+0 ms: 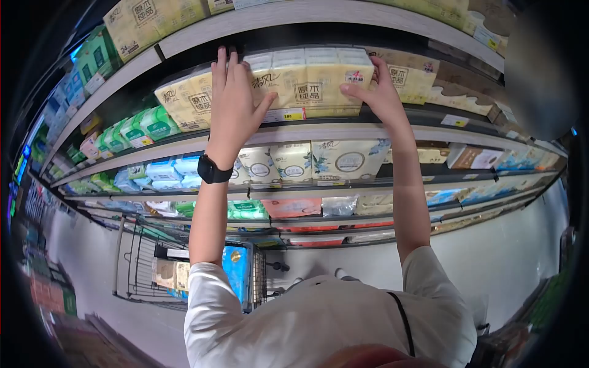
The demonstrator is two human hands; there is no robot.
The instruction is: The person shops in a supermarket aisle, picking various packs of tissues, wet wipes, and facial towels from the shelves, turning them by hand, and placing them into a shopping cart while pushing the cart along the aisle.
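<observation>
A long yellow tissue pack point(310, 80) lies on the upper shelf, between my two hands. My right hand point(381, 92) grips its right end, thumb on the front face and fingers round the far side. At its left end is my left hand point(236, 98), fingers apart and reaching over the top edge, with the thumb pointing toward the front print. Another yellow pack point(190, 101) stands just left, partly behind my left hand. More yellow packs point(408, 76) sit to the right of my right hand.
A shelf edge point(331, 18) runs above my hands. Green packs point(147, 126) stand at the left, and floral tissue packs point(350, 161) fill the shelf below. A wire shopping cart point(132, 270) with a blue pack point(235, 270) stands at lower left.
</observation>
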